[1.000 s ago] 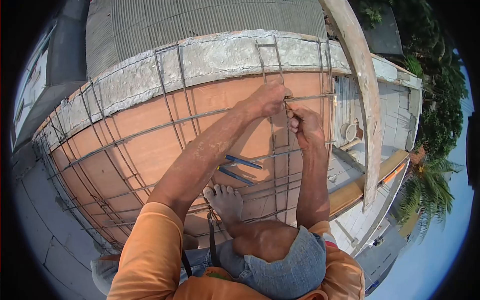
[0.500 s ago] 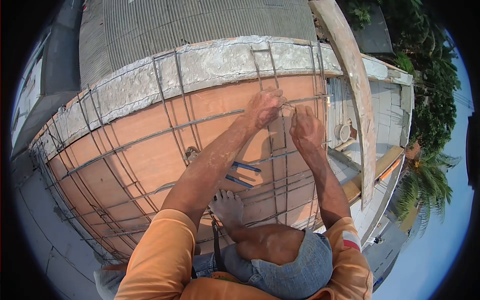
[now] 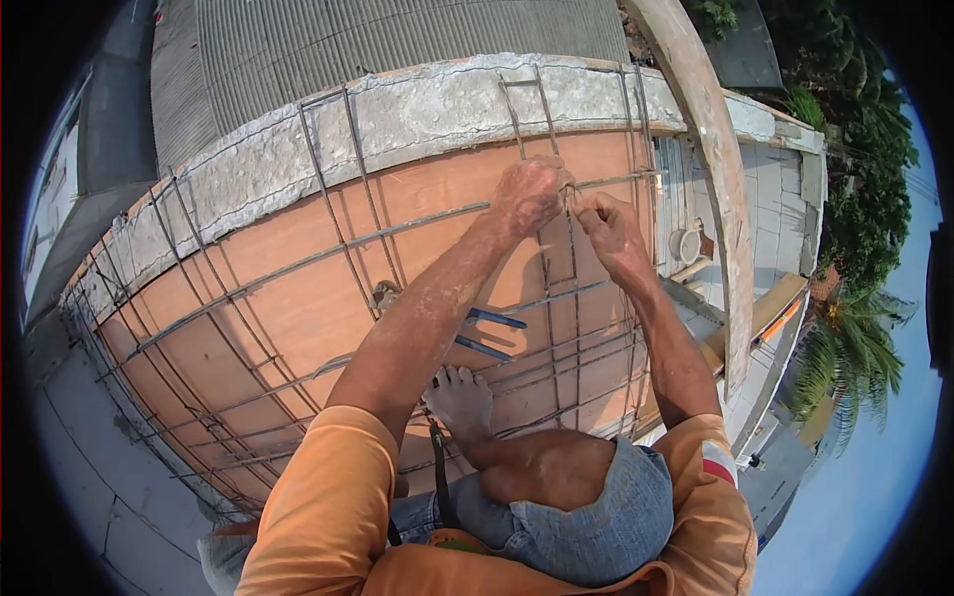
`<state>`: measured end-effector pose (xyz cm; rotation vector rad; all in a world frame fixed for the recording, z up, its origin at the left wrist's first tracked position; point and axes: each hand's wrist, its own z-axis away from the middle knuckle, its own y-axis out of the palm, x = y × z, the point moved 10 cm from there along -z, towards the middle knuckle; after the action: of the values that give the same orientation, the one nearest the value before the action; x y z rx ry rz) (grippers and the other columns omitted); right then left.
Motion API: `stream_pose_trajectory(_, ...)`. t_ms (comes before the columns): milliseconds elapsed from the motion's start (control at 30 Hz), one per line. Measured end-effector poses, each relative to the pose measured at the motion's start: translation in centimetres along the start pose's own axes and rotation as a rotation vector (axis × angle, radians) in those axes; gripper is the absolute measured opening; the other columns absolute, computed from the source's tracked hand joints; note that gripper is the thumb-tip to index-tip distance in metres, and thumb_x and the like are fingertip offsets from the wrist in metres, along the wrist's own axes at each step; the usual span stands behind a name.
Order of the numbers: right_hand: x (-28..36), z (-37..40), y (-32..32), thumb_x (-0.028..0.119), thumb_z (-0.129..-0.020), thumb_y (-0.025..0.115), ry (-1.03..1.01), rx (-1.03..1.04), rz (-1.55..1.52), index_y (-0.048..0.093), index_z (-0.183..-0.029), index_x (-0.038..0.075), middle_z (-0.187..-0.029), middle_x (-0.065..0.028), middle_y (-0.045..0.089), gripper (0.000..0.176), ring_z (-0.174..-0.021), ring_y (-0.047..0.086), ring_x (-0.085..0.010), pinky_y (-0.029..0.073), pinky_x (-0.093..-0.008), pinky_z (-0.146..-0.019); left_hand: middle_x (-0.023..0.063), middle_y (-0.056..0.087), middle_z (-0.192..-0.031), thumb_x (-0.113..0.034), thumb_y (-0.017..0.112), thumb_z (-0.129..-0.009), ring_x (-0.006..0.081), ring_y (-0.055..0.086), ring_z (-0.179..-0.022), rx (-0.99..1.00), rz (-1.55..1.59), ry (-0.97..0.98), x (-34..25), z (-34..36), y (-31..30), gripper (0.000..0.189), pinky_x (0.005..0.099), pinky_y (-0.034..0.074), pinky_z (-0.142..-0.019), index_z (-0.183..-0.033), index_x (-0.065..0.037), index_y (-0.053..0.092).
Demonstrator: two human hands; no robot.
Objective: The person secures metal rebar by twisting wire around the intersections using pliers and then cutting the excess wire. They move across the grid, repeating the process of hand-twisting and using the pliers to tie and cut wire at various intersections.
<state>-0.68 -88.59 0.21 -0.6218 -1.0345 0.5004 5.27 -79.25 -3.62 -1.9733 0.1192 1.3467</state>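
Note:
My left hand (image 3: 534,199) is closed at a crossing of the steel bars, its fingers pinching thin tie wire (image 3: 571,196). Close on its right, my right hand (image 3: 609,230) is closed too, thumb and fingertips together on the same wire. The wire is very fine and partly hidden by the fingers. Around both hands runs a grid of rebar (image 3: 417,229) with stirrups over orange-brown plywood (image 3: 427,204). Below my left forearm lie pincers with blue handles (image 3: 487,350), their metal head (image 3: 385,294) showing on the forearm's other side.
A rough concrete edge (image 3: 427,111) borders the plywood, with corrugated roofing (image 3: 397,40) beyond. A long wooden plank (image 3: 717,149) slants down at the right. Behind it are a pale bucket (image 3: 686,244) and a block wall (image 3: 770,214). My bare foot (image 3: 460,402) rests among the bars.
My right hand has turned and come nearer my left hand, fingertips still on the wire. My left hand stays at the same crossing. The view has shifted slightly.

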Motion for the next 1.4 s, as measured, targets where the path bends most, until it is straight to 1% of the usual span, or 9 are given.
stream_pose_trajectory(200,-1.8,-2.3,-1.2,0.015,-0.087,0.059,0.37,0.176,-0.245,0.065,-0.082,0.0,-0.057,0.002,0.048,0.018,-0.053,0.044,-0.0098,0.034,-0.0275,-0.05,0.0111,0.064,-0.088,-0.006,0.06,-0.071,0.032,0.064,-0.089,-0.042,-0.025,0.039,-0.4,0.5,-0.6,0.012,0.0437,0.054,-0.074,-0.081,-0.007,0.067)
stream_pose_trajectory(300,2.0,-1.6,-1.1,0.015,-0.086,0.061,-0.015,0.208,0.379,0.064,-0.098,-0.003,-0.075,-0.0065,0.058,0.022,-0.072,0.058,-0.0182,0.045,-0.0322,-0.063,0.0111,0.064,-0.087,-0.006,0.059,-0.071,0.0325,0.064,-0.088,-0.043,-0.024,0.023,-0.3,0.1,-0.4,0.012,0.0443,0.054,-0.074,-0.079,-0.007,0.067)
stream_pose_trajectory(367,10.8,4.8,-0.5,0.018,-0.084,0.061,-0.697,-0.213,1.061,0.06,-0.11,-0.001,-0.103,-0.0171,0.06,0.032,-0.101,0.057,-0.0292,0.045,-0.0395,-0.088,0.0109,0.064,-0.087,-0.006,0.058,-0.071,0.0329,0.064,-0.087,-0.026,-0.044,0.001,0.1,0.3,-0.3,0.012,0.0446,0.053,-0.075,-0.079,-0.006,0.067)
stream_pose_trajectory(533,9.4,13.5,10.8,0.022,-0.083,0.064,-0.55,0.371,0.63,0.055,-0.117,-0.004,-0.117,-0.0221,0.052,0.044,-0.115,0.049,-0.0353,0.038,-0.0456,-0.1,0.0108,0.068,-0.091,-0.019,0.063,-0.084,0.0341,0.065,-0.085,0.001,-0.018,0.025,0.6,-0.2,0.4,0.018,0.044,0.052,-0.075,-0.095,-0.009,0.073)
stream_pose_trajectory(767,7.0,15.4,17.0,0.021,-0.075,0.067,-0.707,0.328,0.652,0.064,-0.098,-0.004,-0.113,-0.0267,0.051,0.034,-0.109,0.048,-0.0405,0.038,-0.0517,-0.095,0.0104,0.064,-0.082,-0.013,0.059,-0.082,0.0313,0.064,-0.084,-0.049,0.045,-0.003,0.1,-0.1,-0.6,0.016,0.0442,0.052,-0.074,-0.088,-0.01,0.073)
stream_pose_trajectory(833,5.5,15.6,19.0,0.018,-0.071,0.067,-0.595,0.692,0.76,0.064,-0.1,-0.005,-0.108,-0.0269,0.052,0.037,-0.107,0.049,-0.0394,0.04,-0.0496,-0.092,0.0101,0.064,-0.082,-0.015,0.059,-0.083,0.0311,0.064,-0.084,-0.036,0.044,-0.02,0.2,-0.1,-0.5,0.016,0.0439,0.052,-0.074,-0.089,-0.011,0.073)
stream_pose_trajectory(1067,8.8,16.2,14.8,0.017,-0.076,0.064,-0.738,0.354,0.583,0.058,-0.097,-0.009,-0.112,-0.029,0.052,0.034,-0.104,0.051,-0.0396,0.043,-0.0455,-0.089,0.0098,0.067,-0.087,-0.018,0.065,-0.084,0.0314,0.065,-0.085,-0.039,0.044,0.01,0.4,0.0,-0.5,0.015,0.0422,0.052,-0.073,-0.092,-0.008,0.073)
stream_pose_trajectory(1200,6.4,17.5,9.4,0.01,-0.082,0.062,-0.577,0.386,0.416,0.047,-0.108,-0.008,-0.11,-0.0286,0.052,0.035,-0.094,0.056,-0.0387,0.047,-0.0441,-0.08,0.0105,0.068,-0.089,-0.016,0.064,-0.084,0.0318,0.065,-0.086,0.016,0.023,0.008,0.5,-0.3,-0.1,0.015,0.0422,0.052,-0.074,-0.094,-0.008,0.073)
stream_pose_trajectory(1400,0.2,17.5,0.3,0.003,-0.085,0.063,0.293,0.401,0.151,0.051,-0.094,-0.003,-0.09,-0.0172,0.053,0.017,-0.072,0.054,-0.0276,0.045,-0.0395,-0.065,0.0105,0.064,-0.088,-0.012,0.063,-0.078,0.0336,0.064,-0.089,-0.015,0.059,0.002,0.5,0.0,-0.4,0.012,0.0445,0.053,-0.075,-0.086,-0.007,0.07)
